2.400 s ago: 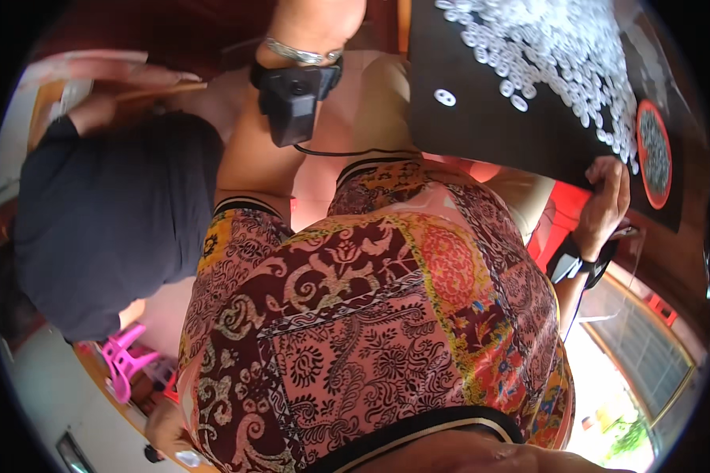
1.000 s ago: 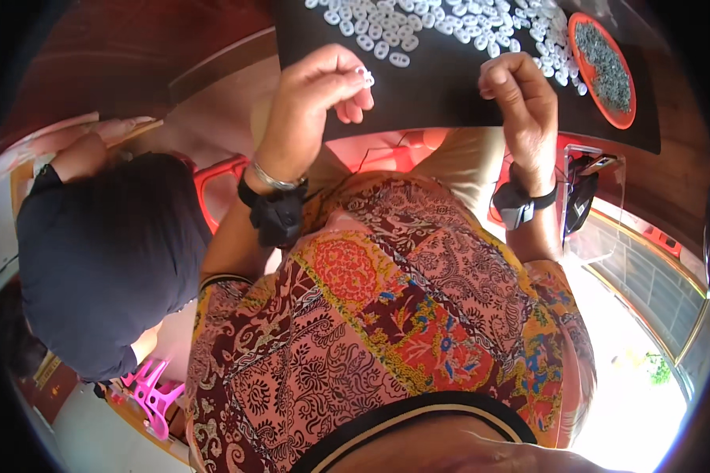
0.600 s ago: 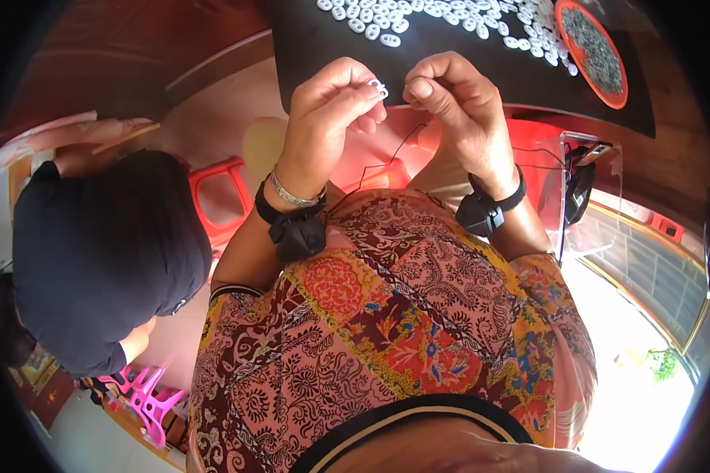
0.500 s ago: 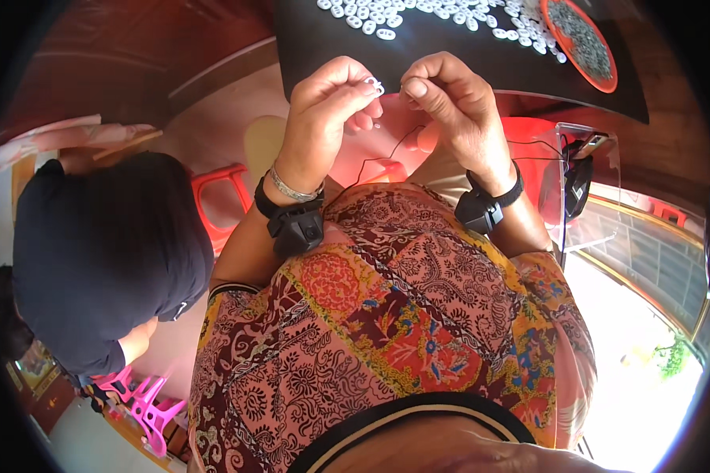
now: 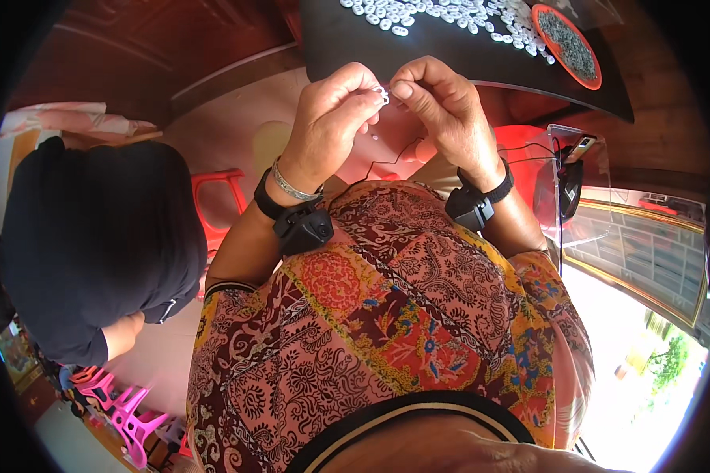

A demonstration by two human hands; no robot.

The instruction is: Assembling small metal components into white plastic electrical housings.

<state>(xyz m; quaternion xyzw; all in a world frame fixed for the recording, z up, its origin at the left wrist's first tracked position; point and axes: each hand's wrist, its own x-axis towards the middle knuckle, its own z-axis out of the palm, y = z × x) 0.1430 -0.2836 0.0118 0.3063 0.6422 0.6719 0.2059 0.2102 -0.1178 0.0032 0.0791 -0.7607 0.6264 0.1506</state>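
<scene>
Since a moment ago both hands have drawn slightly closer together, pinching one small white ring (image 5: 383,94) between them: left hand (image 5: 331,118) and right hand (image 5: 442,110) fingertips meeting. One black tray (image 5: 450,55) beyond holds many white rings, uncountable, and one orange dish (image 5: 564,43).

A home craft corner: black board (image 5: 450,55) of white beads (image 5: 442,12) at the top, red plastic stool (image 5: 217,201) centre left, window grille (image 5: 647,260) at right
</scene>
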